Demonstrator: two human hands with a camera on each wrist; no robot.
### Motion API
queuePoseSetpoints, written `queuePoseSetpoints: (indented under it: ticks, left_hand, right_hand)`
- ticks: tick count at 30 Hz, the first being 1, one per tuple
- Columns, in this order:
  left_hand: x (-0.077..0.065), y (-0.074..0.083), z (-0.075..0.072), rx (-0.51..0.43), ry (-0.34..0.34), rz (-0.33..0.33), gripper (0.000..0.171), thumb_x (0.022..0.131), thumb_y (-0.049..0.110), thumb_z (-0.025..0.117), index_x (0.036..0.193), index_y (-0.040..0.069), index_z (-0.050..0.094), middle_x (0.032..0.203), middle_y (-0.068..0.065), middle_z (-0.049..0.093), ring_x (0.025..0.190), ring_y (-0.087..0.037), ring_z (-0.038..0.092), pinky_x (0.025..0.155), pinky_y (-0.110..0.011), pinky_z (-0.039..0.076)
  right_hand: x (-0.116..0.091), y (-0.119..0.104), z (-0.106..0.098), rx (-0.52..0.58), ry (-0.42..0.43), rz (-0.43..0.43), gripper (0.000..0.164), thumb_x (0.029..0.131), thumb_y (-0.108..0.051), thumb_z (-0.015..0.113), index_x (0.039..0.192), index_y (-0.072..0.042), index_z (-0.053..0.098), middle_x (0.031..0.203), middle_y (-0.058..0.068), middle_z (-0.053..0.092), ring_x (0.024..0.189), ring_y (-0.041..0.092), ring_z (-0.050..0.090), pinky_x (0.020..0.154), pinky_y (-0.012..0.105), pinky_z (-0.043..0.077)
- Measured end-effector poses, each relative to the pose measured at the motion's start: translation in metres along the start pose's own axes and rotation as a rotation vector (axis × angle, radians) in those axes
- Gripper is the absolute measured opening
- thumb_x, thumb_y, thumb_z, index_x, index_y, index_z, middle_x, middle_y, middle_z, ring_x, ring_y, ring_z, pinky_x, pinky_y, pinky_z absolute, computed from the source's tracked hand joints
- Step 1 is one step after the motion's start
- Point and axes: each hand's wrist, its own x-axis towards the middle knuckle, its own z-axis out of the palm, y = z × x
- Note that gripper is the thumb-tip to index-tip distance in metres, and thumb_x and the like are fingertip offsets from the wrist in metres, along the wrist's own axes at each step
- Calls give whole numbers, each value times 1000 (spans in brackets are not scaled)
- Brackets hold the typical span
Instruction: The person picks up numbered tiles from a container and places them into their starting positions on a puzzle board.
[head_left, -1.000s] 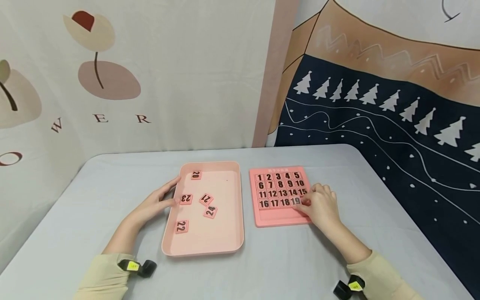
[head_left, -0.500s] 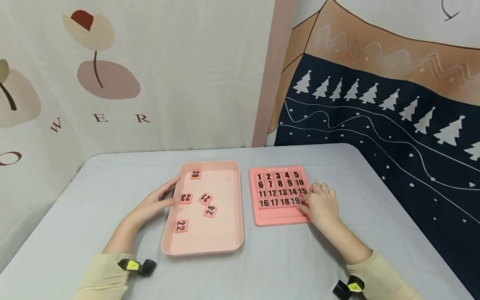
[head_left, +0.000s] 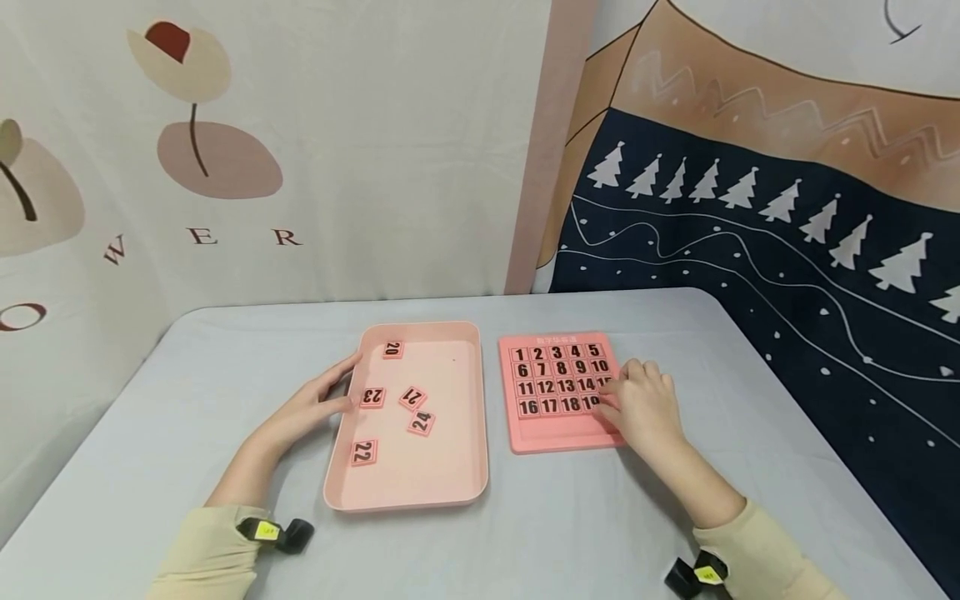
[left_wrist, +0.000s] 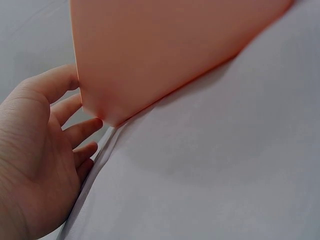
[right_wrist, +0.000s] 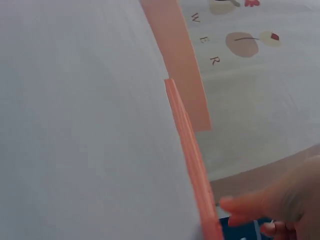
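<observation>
My left hand (head_left: pixel 306 408) rests at the left side of the pink tray (head_left: pixel 450 467), thumb and fingertips touching its rim. In the left wrist view, the fingers (left_wrist: pixel 82 132) reach the tray's edge and corner. Inside the tray lie loose number tiles: 20 (head_left: pixel 392 350), 23 (head_left: pixel 372 397), 21 (head_left: pixel 412 398), 24 (head_left: pixel 421 422) and 22 (head_left: pixel 364 452). My right hand (head_left: pixel 647 412) is over the right edge of the pink number board (head_left: pixel 558 437), thumb and index finger slightly apart at tile 19 (head_left: pixel 589 403). Those fingertips partly cover tiles 15 and 19.
Tiles 1 to 19 sit in rows on the board, above a bare strip along its near side. The board stands right of the tray on the pale tablecloth (head_left: pixel 547 533). Patterned curtains (head_left: pixel 390 167) hang behind the table.
My right thumb and fingers have shifted slightly at the board's right side, from over tile 19 to its right edge, now covering more of tile 15. The left hand and tray stay put.
</observation>
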Motion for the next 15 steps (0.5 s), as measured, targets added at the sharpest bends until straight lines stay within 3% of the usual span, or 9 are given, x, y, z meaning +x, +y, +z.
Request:
queuePoseSetpoints:
  ticks: [6, 15]
  left_hand:
    - [0, 0, 0, 4, 4, 8, 75, 90, 15, 63, 153, 12, 23, 157, -18, 13, 142, -40, 9, 111, -59, 9]
    - [0, 0, 1, 0, 3, 8, 75, 90, 15, 63, 153, 12, 24, 158, -15, 14, 142, -38, 10, 112, -57, 9]
  right_hand:
    - [13, -18, -9, 125, 27, -101, 30, 73, -28, 83, 97, -12, 77, 97, 7, 55, 87, 24, 43, 74, 39, 34]
    - [36, -63, -8, 322, 81, -296, 31, 70, -22, 86, 99, -15, 77, 93, -1, 51, 91, 21, 45, 79, 40, 36]
